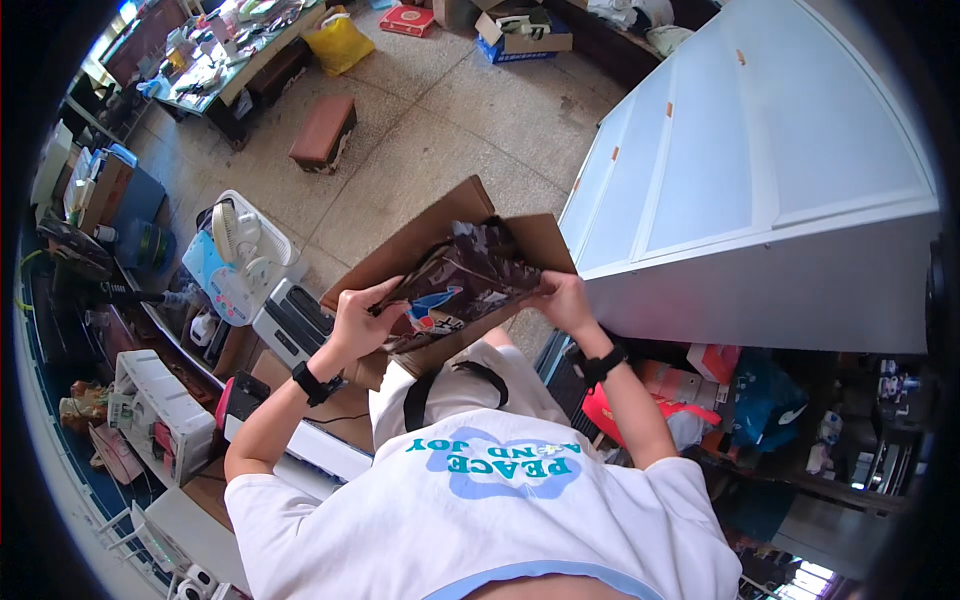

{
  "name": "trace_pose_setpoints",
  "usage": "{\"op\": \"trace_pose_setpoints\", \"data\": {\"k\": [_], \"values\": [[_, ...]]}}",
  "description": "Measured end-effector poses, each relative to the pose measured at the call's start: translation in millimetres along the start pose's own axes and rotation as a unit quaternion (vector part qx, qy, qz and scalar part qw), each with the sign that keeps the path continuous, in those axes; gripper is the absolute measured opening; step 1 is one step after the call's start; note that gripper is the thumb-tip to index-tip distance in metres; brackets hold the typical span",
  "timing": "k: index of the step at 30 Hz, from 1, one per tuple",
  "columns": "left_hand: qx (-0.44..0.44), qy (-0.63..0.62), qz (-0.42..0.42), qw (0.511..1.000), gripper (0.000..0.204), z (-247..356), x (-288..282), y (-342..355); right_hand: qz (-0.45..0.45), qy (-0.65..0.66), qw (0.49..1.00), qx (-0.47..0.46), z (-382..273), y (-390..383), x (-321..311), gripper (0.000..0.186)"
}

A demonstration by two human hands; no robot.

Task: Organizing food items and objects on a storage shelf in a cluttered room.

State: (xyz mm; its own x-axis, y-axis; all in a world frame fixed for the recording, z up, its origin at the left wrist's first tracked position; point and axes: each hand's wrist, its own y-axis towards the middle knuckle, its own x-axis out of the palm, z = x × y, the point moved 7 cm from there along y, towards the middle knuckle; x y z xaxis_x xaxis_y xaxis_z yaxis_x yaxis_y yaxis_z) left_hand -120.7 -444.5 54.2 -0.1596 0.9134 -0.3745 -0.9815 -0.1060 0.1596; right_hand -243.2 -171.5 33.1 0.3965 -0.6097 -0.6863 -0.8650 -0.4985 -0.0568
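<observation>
A cardboard box (420,232) with raised flaps is in front of my body. In its opening sits a dark brown plastic bag (478,275) with a blue, red and white print. My left hand (362,322) is closed at the bag's left edge, thumb and fingers pinching it beside the box flap. At the right edge, my right hand (562,303) has its fingers closed on the bag near the right flap. Some fingertips are hidden by the bag and the cardboard. Both wrists wear black bands.
Close on the right stands a large white cabinet (690,190). A brown stool (323,133) is on the floor ahead. To the left are a white fan (235,232) and a white crate (165,415). Red and blue bags (765,405) lie below the cabinet. A cluttered table (235,70) stands far left.
</observation>
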Motion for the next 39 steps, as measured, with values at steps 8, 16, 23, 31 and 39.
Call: {"op": "trace_pose_setpoints", "data": {"k": [8,16,23,31,39], "values": [[-0.135,-0.294,0.198,0.925,0.008,-61,-57,91,-0.054,0.131,0.989,0.034,64,105,23,0.012],[-0.204,-0.433,0.296,0.827,0.018,-104,-89,204,-0.007,0.106,0.994,-0.024,99,262,-22,0.011],[-0.186,-0.536,0.310,0.763,0.025,-117,-108,284,0.109,0.116,0.987,-0.037,128,375,-95,0.015],[-0.119,-0.614,0.247,0.740,0.027,-151,-121,409,0.171,0.145,0.968,0.113,188,502,-123,0.019],[-0.140,-0.551,0.246,0.785,0.023,-203,-159,570,0.203,0.063,0.965,0.155,217,639,-149,0.021]]}}
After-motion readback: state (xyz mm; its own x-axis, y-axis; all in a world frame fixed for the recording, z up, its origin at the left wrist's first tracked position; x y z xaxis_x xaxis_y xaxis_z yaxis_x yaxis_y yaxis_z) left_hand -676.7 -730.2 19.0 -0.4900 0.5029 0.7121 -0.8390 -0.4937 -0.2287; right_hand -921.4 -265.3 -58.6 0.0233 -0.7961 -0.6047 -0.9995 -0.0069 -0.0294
